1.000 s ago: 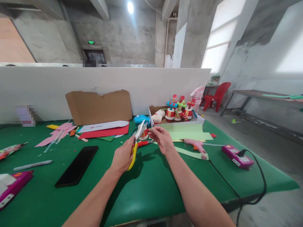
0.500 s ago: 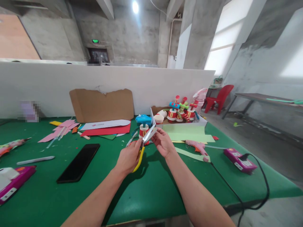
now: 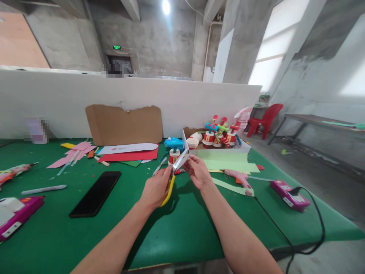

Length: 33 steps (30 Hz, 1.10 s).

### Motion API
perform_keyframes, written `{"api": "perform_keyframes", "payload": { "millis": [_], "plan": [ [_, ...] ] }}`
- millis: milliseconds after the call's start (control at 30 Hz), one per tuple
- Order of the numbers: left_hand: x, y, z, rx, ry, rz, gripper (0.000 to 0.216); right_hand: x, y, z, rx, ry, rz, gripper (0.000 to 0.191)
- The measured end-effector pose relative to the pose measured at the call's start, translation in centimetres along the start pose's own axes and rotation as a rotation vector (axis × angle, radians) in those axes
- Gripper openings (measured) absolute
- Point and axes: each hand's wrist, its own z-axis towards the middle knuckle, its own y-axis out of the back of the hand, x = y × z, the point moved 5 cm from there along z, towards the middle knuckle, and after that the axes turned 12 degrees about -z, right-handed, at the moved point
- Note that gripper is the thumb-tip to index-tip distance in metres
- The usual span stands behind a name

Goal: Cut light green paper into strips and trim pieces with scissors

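Observation:
My left hand (image 3: 157, 187) is closed around a pair of scissors (image 3: 172, 186) with yellow handles, their silver blades pointing up and to the right. At the blade tips, my right hand (image 3: 199, 172) pinches a small pale piece whose shape I cannot make out. Just behind the blades stands a red and white paper cup figure (image 3: 174, 155) with a dark green coiled arm. A blue object (image 3: 173, 143) sits behind that figure. Light green paper (image 3: 228, 159) lies beyond my right hand.
An open box (image 3: 199, 148) holds several cup figures. A pink glue gun (image 3: 238, 177) and purple power strip (image 3: 289, 195) lie right, with a black cord. A black phone (image 3: 95, 194), grey pen (image 3: 44, 190) and pink paper (image 3: 75, 152) are left. Cardboard (image 3: 124, 125) leans against the divider.
The scissor blades look closer together at the pale piece. Both hands stay nearly in place, and the whole view has shifted slightly.

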Motion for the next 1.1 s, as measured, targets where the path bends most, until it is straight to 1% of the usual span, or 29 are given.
{"api": "perform_keyframes", "payload": {
  "millis": [100, 300, 733, 1100],
  "plan": [
    [0.0, 0.0, 0.0, -0.003, 0.002, 0.001, 0.048, 0.0, 0.0, 0.0, -0.004, -0.002, -0.012, 0.03],
    [0.1, -0.1, 0.0, -0.028, -0.016, -0.013, 0.046, -0.1, 0.3, 0.1, -0.017, -0.015, -0.003, 0.025],
    [0.1, -0.3, 0.0, -0.025, -0.013, -0.017, 0.047, -0.9, 0.1, 0.1, 0.008, -0.051, 0.034, 0.03],
    [0.2, -0.5, 0.0, -0.038, -0.035, -0.024, 0.047, -1.0, 0.1, 0.2, 0.029, -0.053, 0.054, 0.029]
  ]
}}
